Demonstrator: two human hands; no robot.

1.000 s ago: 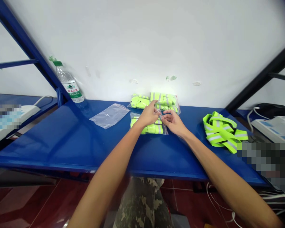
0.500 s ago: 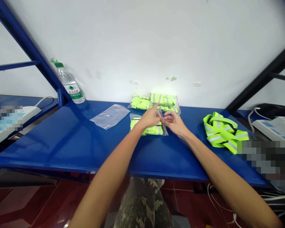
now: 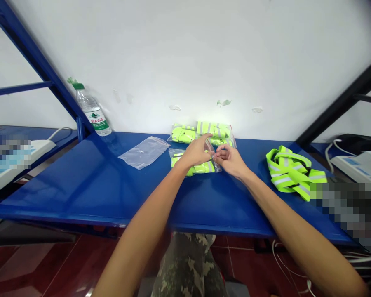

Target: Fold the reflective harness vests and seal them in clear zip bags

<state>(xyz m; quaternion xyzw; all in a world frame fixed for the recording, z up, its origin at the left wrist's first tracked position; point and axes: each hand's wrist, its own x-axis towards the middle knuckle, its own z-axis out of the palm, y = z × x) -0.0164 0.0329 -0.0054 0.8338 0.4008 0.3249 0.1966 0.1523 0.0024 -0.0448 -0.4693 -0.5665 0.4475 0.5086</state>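
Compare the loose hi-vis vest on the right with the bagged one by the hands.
The loose hi-vis vest lies bare, while the bagged vest is inside a clear zip bag. The loose vest spreads in tangled strap loops; the bagged vest is folded into a compact bundle. The loose vest lies away to the right; the bagged vest lies just beneath the left hand and right hand. Both are neon yellow-green with grey reflective stripes.

Your camouflage trousers (image 3: 188, 266), mottled in olive, tan and dark grey, show at six o'clock. Your left forearm (image 3: 139, 210) at seven o'clock and right forearm (image 3: 299, 233) at four o'clock are bare and unsleeved, tapering to your bare left hand (image 3: 196, 152) and right hand (image 3: 230, 160).
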